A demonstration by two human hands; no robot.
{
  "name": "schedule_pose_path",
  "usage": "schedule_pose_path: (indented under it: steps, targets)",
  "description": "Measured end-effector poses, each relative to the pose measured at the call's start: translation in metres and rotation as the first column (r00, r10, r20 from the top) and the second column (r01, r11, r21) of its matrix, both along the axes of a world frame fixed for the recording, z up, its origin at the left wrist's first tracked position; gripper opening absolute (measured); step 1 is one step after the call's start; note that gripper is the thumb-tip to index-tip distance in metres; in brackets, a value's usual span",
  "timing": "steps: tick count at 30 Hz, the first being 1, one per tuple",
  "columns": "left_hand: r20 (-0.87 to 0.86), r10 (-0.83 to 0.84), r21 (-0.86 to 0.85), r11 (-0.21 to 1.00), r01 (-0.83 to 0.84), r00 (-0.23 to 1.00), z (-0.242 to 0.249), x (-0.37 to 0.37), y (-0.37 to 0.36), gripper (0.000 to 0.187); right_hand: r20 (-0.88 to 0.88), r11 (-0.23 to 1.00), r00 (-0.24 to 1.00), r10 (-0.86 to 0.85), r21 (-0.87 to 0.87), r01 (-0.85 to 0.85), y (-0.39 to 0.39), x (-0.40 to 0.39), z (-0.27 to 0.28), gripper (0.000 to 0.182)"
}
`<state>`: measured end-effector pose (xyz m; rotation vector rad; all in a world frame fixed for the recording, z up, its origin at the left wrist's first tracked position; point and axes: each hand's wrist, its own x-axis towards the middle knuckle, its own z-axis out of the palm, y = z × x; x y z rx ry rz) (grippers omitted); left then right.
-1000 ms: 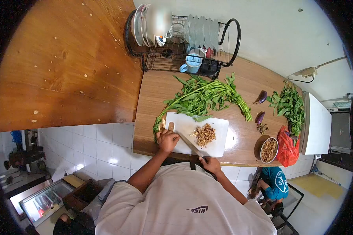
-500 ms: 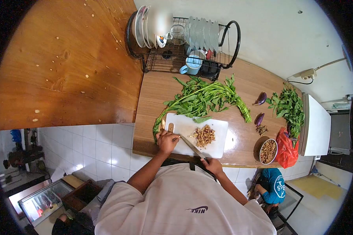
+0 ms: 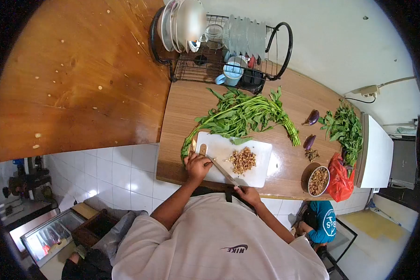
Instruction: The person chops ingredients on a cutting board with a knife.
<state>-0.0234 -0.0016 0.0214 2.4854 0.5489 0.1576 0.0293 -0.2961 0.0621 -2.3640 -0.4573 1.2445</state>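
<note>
My right hand (image 3: 248,194) grips the handle of a kitchen knife (image 3: 225,172) at the near edge of the white cutting board (image 3: 261,163). The blade slants up and left across the board, its tip close to the fingers of my left hand (image 3: 198,167). That hand is closed at the board's left side, around something mostly hidden beneath the fingers. A pale strip (image 3: 193,145) lies just above it, by the board's handle hole. Small chopped brown-and-cream pieces (image 3: 242,161) are heaped on the board, right of the blade.
Long leafy greens (image 3: 247,114) lie behind the board. Rightward are two eggplants (image 3: 311,117), a bowl of chopped pieces (image 3: 318,181), a red plastic bag (image 3: 341,179) and more greens (image 3: 344,126). A dish rack (image 3: 200,70) stands at the back. Someone in a teal shirt (image 3: 323,221) is low at right.
My right hand and the knife have shifted slightly left, bringing the tip nearer my left fingers. My left hand stays at the board's left side. The view has tilted a little.
</note>
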Motion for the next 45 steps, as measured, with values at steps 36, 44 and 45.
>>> schedule_pose_path:
  steps: [36,44,45]
  targets:
    - [-0.006,0.017,-0.004,1.000,-0.017,1.000,0.000,0.001,0.001,0.015,0.021,0.999,0.999,0.024,-0.036,-0.023,0.009,0.003,0.008,0.074]
    - [0.050,-0.002,0.031,1.000,0.000,0.999,-0.007,0.000,0.003,0.015,0.044,0.999,0.998,0.036,-0.028,-0.034,0.036,0.012,0.016,0.075]
    - [0.002,-0.007,0.022,1.000,0.007,1.000,-0.005,-0.001,0.005,0.015,0.051,0.999,0.998,0.036,-0.039,-0.034,0.033,0.009,0.007,0.075]
